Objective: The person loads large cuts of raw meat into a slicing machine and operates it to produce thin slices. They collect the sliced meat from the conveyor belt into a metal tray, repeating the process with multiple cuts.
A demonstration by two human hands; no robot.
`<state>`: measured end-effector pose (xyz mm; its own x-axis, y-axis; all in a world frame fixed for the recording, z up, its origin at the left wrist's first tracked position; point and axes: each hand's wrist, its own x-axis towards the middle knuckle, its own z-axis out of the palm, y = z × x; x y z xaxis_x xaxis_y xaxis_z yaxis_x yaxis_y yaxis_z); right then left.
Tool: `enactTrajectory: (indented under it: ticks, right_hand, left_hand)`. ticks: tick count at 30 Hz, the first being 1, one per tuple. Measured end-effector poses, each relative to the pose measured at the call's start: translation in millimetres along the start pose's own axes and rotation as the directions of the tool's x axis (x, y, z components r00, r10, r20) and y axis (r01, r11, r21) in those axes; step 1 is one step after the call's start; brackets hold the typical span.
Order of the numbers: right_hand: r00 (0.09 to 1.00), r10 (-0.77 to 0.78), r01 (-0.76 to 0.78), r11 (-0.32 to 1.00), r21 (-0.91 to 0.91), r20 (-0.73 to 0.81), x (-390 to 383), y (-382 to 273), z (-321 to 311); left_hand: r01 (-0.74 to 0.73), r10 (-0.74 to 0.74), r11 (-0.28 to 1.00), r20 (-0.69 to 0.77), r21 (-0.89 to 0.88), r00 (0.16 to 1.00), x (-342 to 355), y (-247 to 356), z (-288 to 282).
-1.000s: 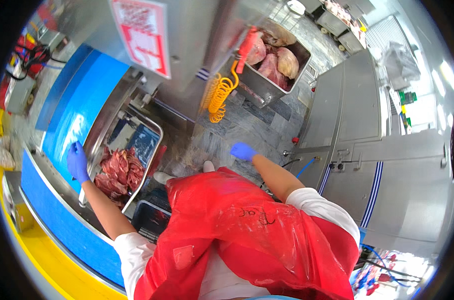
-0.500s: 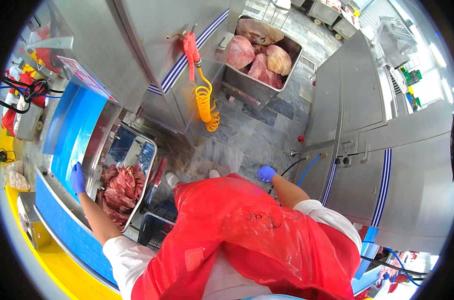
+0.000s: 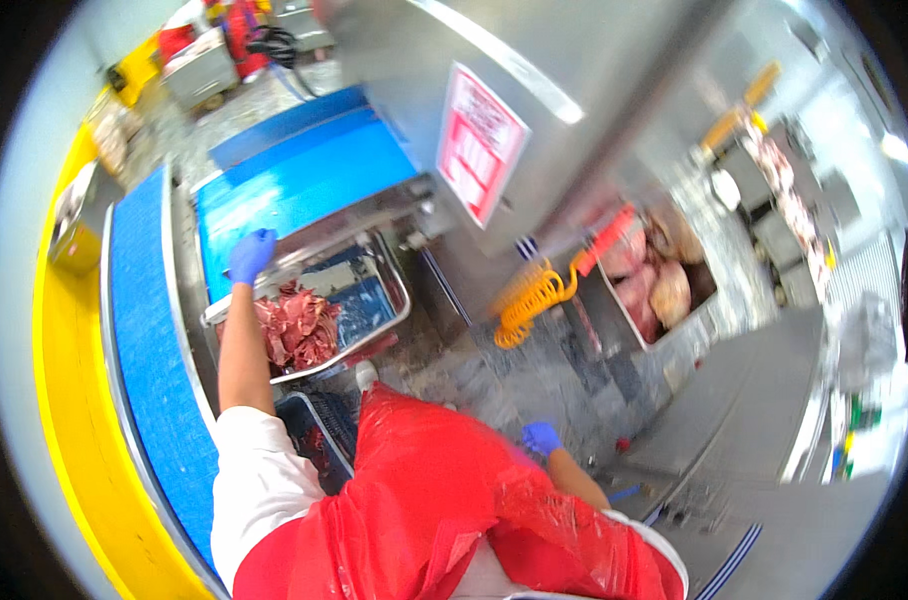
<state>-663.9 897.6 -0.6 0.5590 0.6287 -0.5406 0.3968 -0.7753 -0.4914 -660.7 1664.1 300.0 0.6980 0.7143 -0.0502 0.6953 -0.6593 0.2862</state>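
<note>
My left hand (image 3: 251, 256), in a blue glove, is over the near edge of a bright blue conveyor belt (image 3: 304, 170). Its fingers look mostly stretched out, and nothing shows in them. Just below that edge a metal tub (image 3: 402, 305) holds cut red meat (image 3: 302, 325). My right hand (image 3: 542, 438), gloved the same way, hangs low beside my red apron (image 3: 424, 470), its fingers curled and apparently holding nothing. Grey floor lies around it, and a steel cabinet (image 3: 734, 400) stands to its right.
A dark crate (image 3: 319, 435) stands under the tub's near side. Ahead, a yellow coiled hose (image 3: 534, 305) hangs by a steel housing (image 3: 594, 70). A steel bin (image 3: 629, 320) with large meat pieces stands beyond. Another blue belt (image 3: 154, 370) runs along the left, beside a yellow ledge (image 3: 64, 400).
My view has swung to the left, so the belt and meat tub sit nearer the middle. My left hand stays by the belt's edge; my right hand still hangs low.
</note>
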Motion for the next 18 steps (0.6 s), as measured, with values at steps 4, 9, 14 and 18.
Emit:
enactTrajectory:
  ticks: [4, 9, 14, 18]
  right_hand:
    - [0.999, -0.037, 0.034, 0.979, 0.202, 0.009, 65.2, -39.4, -37.6]
    - [0.987, 0.147, -0.151, 0.727, 0.669, 0.064, 127.8, -161.5, -106.6]
    - [0.991, -0.092, 0.124, 0.879, 0.461, -0.093, 202.2, -285.4, -160.3]
    - [0.954, -0.218, 0.285, 0.875, 0.392, -0.208, 225.1, -402.0, -207.3]
  left_hand:
    - [0.03, -0.03, 1.0, -0.051, 0.005, 0.998, -11.6, 5.9, -9.8]
    - [-0.035, 0.025, 0.996, -0.117, -0.087, 0.993, -14.8, 5.1, -4.0]
    - [-0.045, 0.028, 0.988, -0.115, -0.147, 0.993, -7.3, 0.9, 5.0]
    - [-0.096, 0.063, 0.973, -0.158, -0.211, 0.985, -12.6, -2.1, -0.9]
